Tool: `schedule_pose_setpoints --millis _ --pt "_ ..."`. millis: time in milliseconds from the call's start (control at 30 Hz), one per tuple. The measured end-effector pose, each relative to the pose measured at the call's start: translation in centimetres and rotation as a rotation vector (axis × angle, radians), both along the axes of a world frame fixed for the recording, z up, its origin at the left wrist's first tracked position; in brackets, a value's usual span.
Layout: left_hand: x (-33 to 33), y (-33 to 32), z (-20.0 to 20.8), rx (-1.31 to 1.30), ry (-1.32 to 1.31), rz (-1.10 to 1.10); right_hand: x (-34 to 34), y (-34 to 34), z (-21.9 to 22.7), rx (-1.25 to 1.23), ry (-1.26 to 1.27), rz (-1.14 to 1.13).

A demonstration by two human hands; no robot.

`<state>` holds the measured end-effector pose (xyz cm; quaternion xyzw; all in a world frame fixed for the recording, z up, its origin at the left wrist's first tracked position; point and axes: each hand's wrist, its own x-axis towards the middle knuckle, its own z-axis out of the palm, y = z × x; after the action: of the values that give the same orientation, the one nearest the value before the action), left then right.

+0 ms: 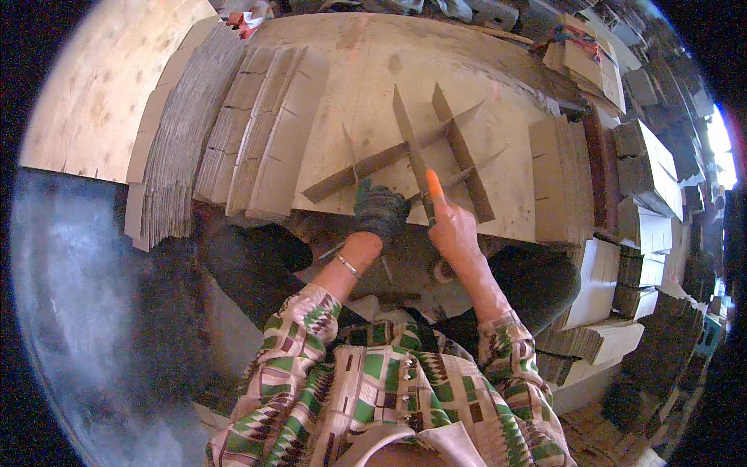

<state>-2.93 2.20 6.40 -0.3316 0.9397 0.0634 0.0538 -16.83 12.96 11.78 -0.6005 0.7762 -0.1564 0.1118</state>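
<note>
A lattice of slotted cardboard strips (372,163) stands on edge on the board in front of me, long strips crossing one another. My left hand (381,210), in a dark glove with a teal fingertip, is closed around the near left part of the lattice; the fingers partly hide what they grip. My right hand (454,226) is bare except for an orange cover on the index finger. That finger lies stretched along a crossing strip (410,132), while the other fingers curl in at its near end. Another crossing strip (469,175) stands to its right.
Stacks of slotted cardboard (268,132) stand on the left of the wooden board (350,70), beside a larger bundle (187,132). Another stack (560,179) borders the board's right side. More cardboard bundles (650,167) are piled farther right. My bent legs flank the board's near edge.
</note>
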Motion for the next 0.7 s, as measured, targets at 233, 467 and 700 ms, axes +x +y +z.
schedule_pose_setpoints --millis 233,467,700 --pt "0.2 -0.4 -0.4 0.055 0.082 0.014 0.6 0.4 -3.0 0.001 0.042 -0.010" --pt "-0.9 -2.5 1.3 0.041 0.383 0.189 0.1 1.6 -4.6 -0.036 0.054 -0.022" --pt "-5.5 -10.3 -9.1 -0.073 0.440 0.504 -0.1 2.8 -2.7 -0.058 0.054 -0.039"
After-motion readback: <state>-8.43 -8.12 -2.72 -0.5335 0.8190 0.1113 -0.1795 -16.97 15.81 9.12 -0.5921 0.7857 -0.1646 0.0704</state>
